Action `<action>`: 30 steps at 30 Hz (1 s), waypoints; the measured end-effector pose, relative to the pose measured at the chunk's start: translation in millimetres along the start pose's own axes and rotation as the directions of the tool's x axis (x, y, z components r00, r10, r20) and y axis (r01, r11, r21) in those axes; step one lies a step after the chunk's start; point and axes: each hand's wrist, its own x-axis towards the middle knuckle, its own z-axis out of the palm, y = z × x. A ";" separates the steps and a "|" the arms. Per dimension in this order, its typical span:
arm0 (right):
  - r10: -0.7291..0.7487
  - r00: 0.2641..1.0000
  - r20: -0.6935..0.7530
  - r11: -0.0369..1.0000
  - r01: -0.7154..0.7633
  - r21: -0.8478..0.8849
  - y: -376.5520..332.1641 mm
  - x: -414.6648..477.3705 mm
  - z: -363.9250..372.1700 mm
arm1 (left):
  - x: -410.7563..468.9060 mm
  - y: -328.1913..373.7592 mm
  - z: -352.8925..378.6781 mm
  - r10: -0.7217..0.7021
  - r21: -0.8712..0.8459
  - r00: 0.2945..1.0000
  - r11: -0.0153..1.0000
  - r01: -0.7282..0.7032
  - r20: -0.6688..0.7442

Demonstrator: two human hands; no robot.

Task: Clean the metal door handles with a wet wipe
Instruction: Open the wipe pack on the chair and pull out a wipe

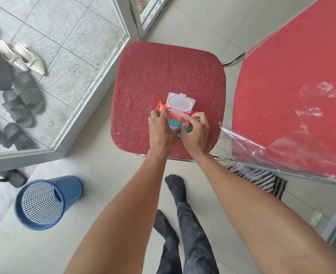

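Note:
A red and teal pack of wet wipes (174, 122) lies on the red seat of a chair (163, 76). Its clear plastic lid (181, 103) stands flipped open toward the far side. My left hand (161, 128) presses on the pack's left end, fingers curled over its edge. My right hand (195, 133) rests on the pack's right side with its fingertips at the opening under the lid. I cannot tell whether a wipe is pinched there. No door handle is in view.
A second red chair (293, 99) with loose plastic film stands at the right. A blue mesh bin (46, 202) sits on the floor at the lower left. A glass door frame (96, 84) runs at the left, with several shoes (21, 89) behind it. My socked feet stand below the chair.

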 end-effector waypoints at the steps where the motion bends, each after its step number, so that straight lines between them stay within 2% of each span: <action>1: 0.002 1.000 0.020 1.000 -0.002 -0.001 -0.2 -0.5 -0.2 | -0.1 -0.6 -0.2 0.000 -0.006 1.000 1.000 0.000 -0.008; 6: -0.044 0.995 0.086 0.999 0.044 -0.004 -5.2 2.2 -2.1 | -0.9 -3.0 -0.3 0.010 -0.016 1.000 1.000 -0.011 -0.016; 11: 0.075 0.989 0.126 0.989 -0.090 0.117 -15.6 8.3 2.0 | -1.0 -6.8 -1.1 0.027 -0.023 1.000 0.999 -0.027 -0.009; 17: 0.044 0.990 0.135 0.979 -0.070 0.191 -20.5 9.5 4.6 | 2.5 -7.1 -4.7 0.000 -0.073 0.999 0.997 -0.003 -0.036; 21: 0.064 0.991 0.119 0.987 -0.080 0.139 -16.8 11.4 4.6 | 6.1 -12.3 -5.2 -0.015 -0.084 0.996 0.996 0.009 -0.082; 30: -0.080 0.985 0.153 0.991 0.094 -0.090 -15.2 13.7 6.2 | 6.8 -17.4 -4.0 -0.034 -0.022 0.995 0.999 0.032 -0.098</action>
